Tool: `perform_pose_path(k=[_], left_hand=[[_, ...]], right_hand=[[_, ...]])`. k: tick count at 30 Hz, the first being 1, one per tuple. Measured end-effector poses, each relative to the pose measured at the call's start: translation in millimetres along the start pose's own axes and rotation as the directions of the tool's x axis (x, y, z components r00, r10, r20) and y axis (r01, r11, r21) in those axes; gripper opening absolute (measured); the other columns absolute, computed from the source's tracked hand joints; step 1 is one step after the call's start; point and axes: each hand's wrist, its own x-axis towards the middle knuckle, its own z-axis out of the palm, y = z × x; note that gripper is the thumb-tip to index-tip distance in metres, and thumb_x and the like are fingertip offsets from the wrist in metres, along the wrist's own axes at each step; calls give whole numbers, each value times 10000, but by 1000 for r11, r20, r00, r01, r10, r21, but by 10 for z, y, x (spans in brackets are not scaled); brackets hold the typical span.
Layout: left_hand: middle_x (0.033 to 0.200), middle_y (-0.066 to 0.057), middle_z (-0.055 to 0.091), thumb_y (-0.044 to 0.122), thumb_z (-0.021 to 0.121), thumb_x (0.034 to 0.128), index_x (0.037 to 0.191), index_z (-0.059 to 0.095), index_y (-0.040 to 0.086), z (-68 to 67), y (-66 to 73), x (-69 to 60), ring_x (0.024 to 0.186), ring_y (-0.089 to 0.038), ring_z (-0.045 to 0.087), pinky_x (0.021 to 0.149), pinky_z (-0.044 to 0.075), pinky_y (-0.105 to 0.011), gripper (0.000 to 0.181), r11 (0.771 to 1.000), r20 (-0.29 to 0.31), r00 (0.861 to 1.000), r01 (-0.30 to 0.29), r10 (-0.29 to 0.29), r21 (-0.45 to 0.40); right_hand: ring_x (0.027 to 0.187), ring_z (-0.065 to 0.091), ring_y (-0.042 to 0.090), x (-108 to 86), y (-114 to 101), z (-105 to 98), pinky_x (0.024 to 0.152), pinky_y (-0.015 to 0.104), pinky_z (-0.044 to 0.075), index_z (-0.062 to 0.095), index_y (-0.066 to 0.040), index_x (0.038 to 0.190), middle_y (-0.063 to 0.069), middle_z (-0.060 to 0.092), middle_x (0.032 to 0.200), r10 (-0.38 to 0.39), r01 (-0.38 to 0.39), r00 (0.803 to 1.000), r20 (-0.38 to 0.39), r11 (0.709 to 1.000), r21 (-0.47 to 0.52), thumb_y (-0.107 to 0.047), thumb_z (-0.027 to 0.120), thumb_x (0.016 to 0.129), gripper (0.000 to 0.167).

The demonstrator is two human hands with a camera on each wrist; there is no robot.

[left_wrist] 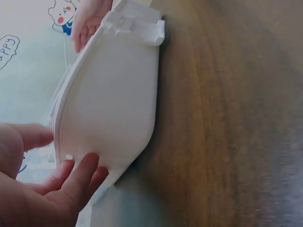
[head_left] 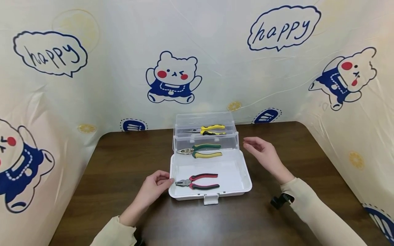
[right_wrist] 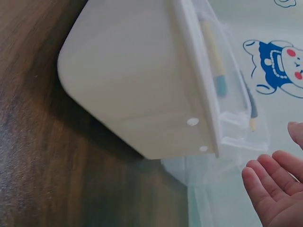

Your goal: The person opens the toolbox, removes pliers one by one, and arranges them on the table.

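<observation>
The white toolbox (head_left: 212,164) stands unlatched with its clear lid and trays folded back. Red-and-black pliers (head_left: 204,176) lie in its base, green-and-yellow pliers (head_left: 207,154) on the lower tray, yellow-and-black long-nose pliers (head_left: 212,132) on the upper one. My left hand (head_left: 154,189) holds the box's left rim, thumb at the edge; in the left wrist view the fingers of the left hand (left_wrist: 52,184) rest against the outer wall (left_wrist: 109,90). My right hand (head_left: 265,155) hovers right of the trays, touching nothing; the right wrist view shows the hand (right_wrist: 279,189) with fingers spread loosely.
The box sits on a brown wooden table (head_left: 123,157), its front latch (head_left: 210,199) hanging down. A pale curtain (head_left: 215,68) with bear and "happy" prints surrounds the back and sides. A small black device (head_left: 281,201) is at the right wrist.
</observation>
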Motion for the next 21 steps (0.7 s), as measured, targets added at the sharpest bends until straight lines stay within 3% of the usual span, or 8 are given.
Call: perform_pose_path(k=[4,8,16,21], left_hand=[[1067,-135,735,125,776,940,1170,638,-56,0,-7,-66,1004,-211,730,780,550,-204,323,999,28,1000,-1,2,-38],[1044,-141,742,95,778,935,1141,633,-61,7,-12,-84,997,-222,738,762,554,-203,297,998,16,1000,-6,7,-66],[1040,-131,745,89,778,939,1137,634,-51,30,-34,-81,999,-225,735,750,555,-209,282,997,5,1000,-8,9,-83],[1046,-136,743,87,772,942,1132,631,-55,35,-24,-78,1005,-245,735,758,563,-220,276,997,6,1000,-13,14,-80]], right_hand=[[1107,701,281,34,-121,-4,868,118,505,675,-65,1335,130,723,1255,-29,29,999,-13,1000,4,-274,712,1013,385],[1116,696,273,134,-257,22,887,138,521,678,-61,1333,129,712,1270,-68,68,998,-4,997,23,-244,740,994,391],[1093,702,291,403,-536,164,944,409,580,679,-43,1343,145,691,1296,-120,120,991,54,993,0,-181,768,967,410],[1103,681,275,583,-686,293,954,451,570,696,-61,1335,151,696,1277,-130,133,988,85,991,-26,-194,766,970,394]])
